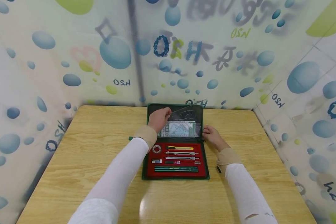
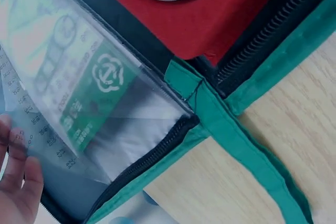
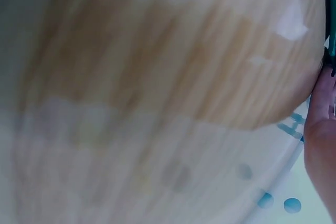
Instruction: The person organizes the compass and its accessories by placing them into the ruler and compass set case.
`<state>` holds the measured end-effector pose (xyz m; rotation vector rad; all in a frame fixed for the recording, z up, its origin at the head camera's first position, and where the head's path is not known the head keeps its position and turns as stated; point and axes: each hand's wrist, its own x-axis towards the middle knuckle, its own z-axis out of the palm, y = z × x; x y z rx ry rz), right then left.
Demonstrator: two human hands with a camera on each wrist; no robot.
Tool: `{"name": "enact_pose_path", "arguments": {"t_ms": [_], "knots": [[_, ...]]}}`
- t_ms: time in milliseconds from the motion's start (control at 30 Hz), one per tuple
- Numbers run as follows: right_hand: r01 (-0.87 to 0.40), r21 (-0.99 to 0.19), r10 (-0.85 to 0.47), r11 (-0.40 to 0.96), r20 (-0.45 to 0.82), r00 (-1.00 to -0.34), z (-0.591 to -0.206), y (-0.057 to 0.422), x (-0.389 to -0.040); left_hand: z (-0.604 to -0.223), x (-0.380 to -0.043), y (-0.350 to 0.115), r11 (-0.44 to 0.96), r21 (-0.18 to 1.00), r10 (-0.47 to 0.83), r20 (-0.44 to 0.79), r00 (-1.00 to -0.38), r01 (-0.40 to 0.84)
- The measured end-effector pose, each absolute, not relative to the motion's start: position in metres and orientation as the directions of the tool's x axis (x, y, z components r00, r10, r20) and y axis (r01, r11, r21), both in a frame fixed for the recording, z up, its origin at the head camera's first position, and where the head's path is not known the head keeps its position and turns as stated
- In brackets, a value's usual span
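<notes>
A green zip-up drawing set case [image 1: 175, 178] lies unfolded on the table, its lid towards the wall. My left hand [image 1: 159, 119] is over the lid's left side and pinches a clear plastic drafting template [image 1: 184, 109], which slants up to the right. Small printed numbers show on the clear plastic [image 2: 39, 124] beside the left fingers in the left wrist view. A green and white printed card [image 1: 180, 129] sits in the lid's clear pocket. At the lid's right edge my right hand [image 1: 213, 137] grips the border, its thumb [image 3: 321, 95] against the green trim in the right wrist view.
The red tray [image 1: 173, 173] holds a round white disc [image 1: 156, 149], a yellow cutter [image 1: 180, 148], two metal compasses [image 1: 182, 158], small boxes and green pencils [image 1: 176, 169]. A green strap [image 2: 247, 145] sticks out at the left. A patterned wall [image 1: 168, 77] rises behind the wooden table [image 1: 95, 140].
</notes>
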<state>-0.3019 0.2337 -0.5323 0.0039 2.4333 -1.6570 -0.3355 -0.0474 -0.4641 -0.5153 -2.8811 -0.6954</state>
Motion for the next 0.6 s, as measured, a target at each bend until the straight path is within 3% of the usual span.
{"name": "enact_pose_path", "arguments": {"t_ms": [600], "knots": [[0.08,-0.943,-0.147,0.322,-0.133,-0.98,-0.5324,0.2359,-0.3043,-0.4619,-0.3288,-0.0522,0.834,0.464,0.307,0.056,-0.95,0.297]]}}
